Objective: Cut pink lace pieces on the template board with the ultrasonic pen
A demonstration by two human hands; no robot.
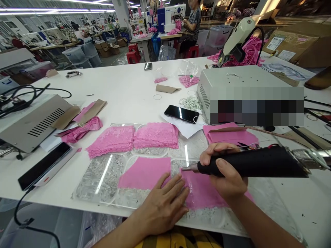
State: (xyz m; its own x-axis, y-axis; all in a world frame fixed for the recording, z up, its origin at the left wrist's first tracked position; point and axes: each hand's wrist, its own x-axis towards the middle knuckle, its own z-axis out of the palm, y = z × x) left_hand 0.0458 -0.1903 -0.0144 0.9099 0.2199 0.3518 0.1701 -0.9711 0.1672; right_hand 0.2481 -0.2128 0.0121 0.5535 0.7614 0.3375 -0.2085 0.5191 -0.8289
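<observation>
My right hand (231, 186) grips a black handheld tool (258, 162) with a narrow metal tip, which points left. The tip meets the upper left corner of a pink fabric piece (204, 193) lying on a clear board (100, 181). My left hand (165, 199) lies flat, fingers stretched, over the board between that piece and a second pink fabric piece (147, 172). Its fingertips touch the edges of the fabric. Behind them, two stacks of pink lace pieces, a left stack (112, 139) and a right stack (156, 135), rest side by side.
A black phone (181, 113) lies on white paper beyond the stacks. Behind the tool stands a grey metal box (232, 77); a vented box (33, 120) is at left, near another phone (43, 165). Pink fabric (232, 136) lies behind the tool. A person (193, 22) sits at a sewing machine.
</observation>
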